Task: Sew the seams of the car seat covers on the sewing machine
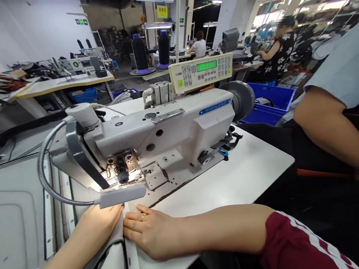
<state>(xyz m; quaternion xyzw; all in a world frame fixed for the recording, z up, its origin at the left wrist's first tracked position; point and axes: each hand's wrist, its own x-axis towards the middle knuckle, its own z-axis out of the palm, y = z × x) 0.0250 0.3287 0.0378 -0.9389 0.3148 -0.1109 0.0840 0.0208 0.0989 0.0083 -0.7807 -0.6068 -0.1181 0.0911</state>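
Observation:
A white sewing machine [165, 123] stands on a white table, its small lamp [123, 195] lit over the needle area. Grey and white padded material [11, 222] spreads to the left of the machine and down to the front edge. My left hand [100, 221] is closed on the material just below the lamp, with its fingertips partly hidden. Beside it, my right hand [148, 233] lies with fingers stretched out, their tips against the edge of a pale strip [132, 265]. The needle point itself cannot be made out.
A control panel [203, 72] and two dark thread cones [139, 55] rise behind the machine. A blue bin [266, 103] stands behind the table's right side. Another person's bare arm [331, 130] is close at the right. Two more people are farther back.

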